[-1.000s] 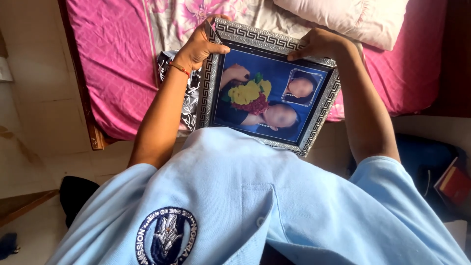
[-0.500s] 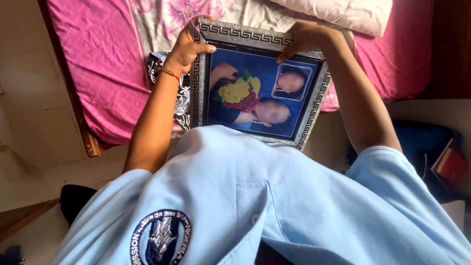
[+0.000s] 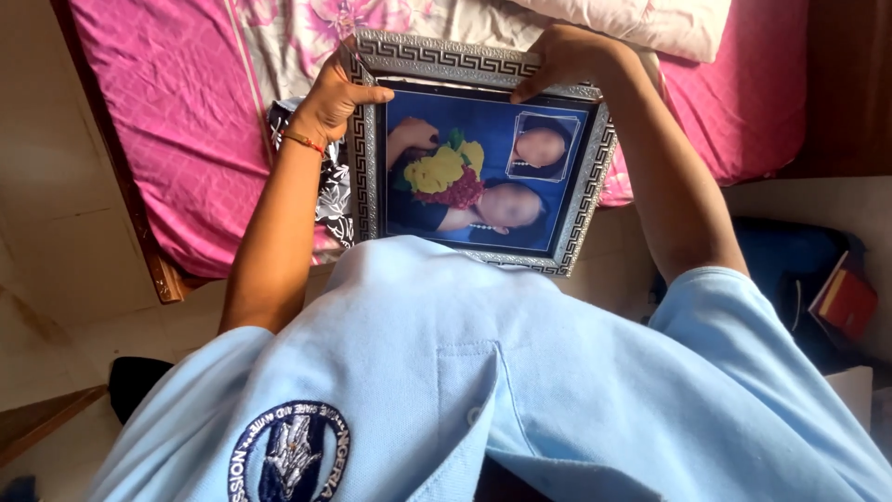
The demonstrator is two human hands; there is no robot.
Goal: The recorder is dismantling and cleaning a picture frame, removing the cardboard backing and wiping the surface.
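Silver, key-patterned rectangular picture frame [image 3: 478, 153] held by left hand [image 3: 333, 98] and right hand [image 3: 562, 58].

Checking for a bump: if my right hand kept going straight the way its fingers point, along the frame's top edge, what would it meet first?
Likely the left hand. The right hand points along the picture frame toward it, though depth is unclear.

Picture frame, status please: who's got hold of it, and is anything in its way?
Left hand grips the picture frame at its top left corner. Right hand grips the top edge. Frame held up over the pink bed; nothing blocking it.
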